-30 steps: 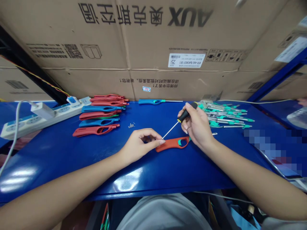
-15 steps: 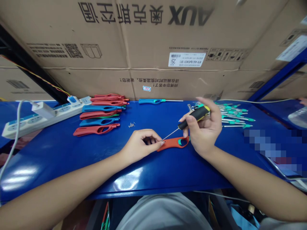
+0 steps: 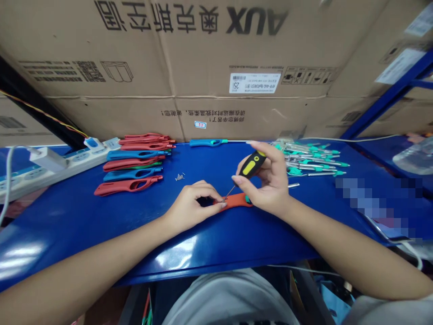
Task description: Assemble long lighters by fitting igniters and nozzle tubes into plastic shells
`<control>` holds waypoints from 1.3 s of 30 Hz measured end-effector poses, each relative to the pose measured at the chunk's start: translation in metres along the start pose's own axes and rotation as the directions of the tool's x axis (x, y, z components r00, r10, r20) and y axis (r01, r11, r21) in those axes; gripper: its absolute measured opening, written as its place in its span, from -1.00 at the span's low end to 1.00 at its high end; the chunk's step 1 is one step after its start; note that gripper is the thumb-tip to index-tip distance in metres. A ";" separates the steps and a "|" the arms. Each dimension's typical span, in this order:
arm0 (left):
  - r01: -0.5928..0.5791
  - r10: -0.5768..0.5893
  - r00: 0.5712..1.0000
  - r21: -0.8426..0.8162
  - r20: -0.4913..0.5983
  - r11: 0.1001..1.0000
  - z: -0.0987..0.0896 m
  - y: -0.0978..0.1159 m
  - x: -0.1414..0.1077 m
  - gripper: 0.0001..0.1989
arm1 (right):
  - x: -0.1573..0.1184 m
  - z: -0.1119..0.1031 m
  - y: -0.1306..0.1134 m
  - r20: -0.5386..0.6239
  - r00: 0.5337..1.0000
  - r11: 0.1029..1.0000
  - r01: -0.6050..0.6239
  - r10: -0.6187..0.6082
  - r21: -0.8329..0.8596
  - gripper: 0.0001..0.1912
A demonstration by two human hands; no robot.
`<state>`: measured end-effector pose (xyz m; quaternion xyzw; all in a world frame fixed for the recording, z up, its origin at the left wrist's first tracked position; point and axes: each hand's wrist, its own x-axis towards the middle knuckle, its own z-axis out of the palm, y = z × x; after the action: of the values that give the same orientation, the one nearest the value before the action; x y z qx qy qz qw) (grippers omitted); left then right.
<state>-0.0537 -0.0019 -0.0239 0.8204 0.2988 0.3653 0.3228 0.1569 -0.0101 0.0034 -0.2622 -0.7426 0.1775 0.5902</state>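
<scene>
My left hand (image 3: 196,205) pinches the left end of an orange-red lighter body (image 3: 237,201) lying on the blue table. In my right hand (image 3: 267,180) is a black and yellow screwdriver (image 3: 250,168), its fingers wrapped round the handle. The screwdriver's thin shaft slants down to the left, its tip at the lighter body beside my left fingertips. A bit of green shows at the body's right part, and my right hand partly hides that end. A small pile of screws (image 3: 180,177) lies behind my left hand.
Red and blue lighter bodies (image 3: 128,184) are stacked at the left by a power strip (image 3: 79,158). Metal rods with green parts (image 3: 314,158) lie at the right. A blue lighter (image 3: 208,143) rests before the cardboard (image 3: 203,58).
The screwdriver has tilted more upright and its handle has turned in my right hand, showing a yellow patch. A silver rod now shows right of that hand. The whole view has shifted slightly.
</scene>
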 end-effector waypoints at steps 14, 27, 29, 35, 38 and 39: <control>-0.139 0.079 0.972 0.270 0.220 0.953 -0.006 0.004 0.000 -0.56 | 0.000 0.000 0.000 0.126 0.985 0.990 -0.125 0.116 0.065 -0.29; -0.085 0.040 0.965 0.164 0.258 0.983 0.001 0.001 -0.003 -0.65 | -0.005 0.004 -0.002 0.046 0.994 0.995 -0.100 0.100 0.009 -0.38; -0.093 0.051 0.964 0.151 0.261 0.984 0.001 0.001 -0.003 -0.67 | -0.007 0.004 -0.002 0.050 0.995 0.996 -0.083 0.082 0.021 -0.38; -0.106 0.063 0.960 0.148 0.271 0.983 0.001 0.000 -0.002 -0.69 | -0.007 0.005 -0.003 0.070 0.997 0.998 -0.044 0.042 0.034 -0.36; -0.110 0.067 0.958 0.141 0.278 0.984 0.000 0.000 -0.003 -0.67 | -0.008 0.005 -0.002 0.081 0.996 0.999 -0.036 0.035 0.016 -0.36; -0.108 0.065 0.957 0.140 0.282 0.984 0.000 -0.001 -0.003 -0.67 | -0.008 0.006 -0.001 0.088 0.996 0.999 -0.035 0.034 0.011 -0.36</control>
<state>-0.0552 -0.0037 -0.0256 0.8980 0.2419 0.2369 0.2809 0.1524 -0.0156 -0.0040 -0.2631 -0.7620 0.2037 0.5555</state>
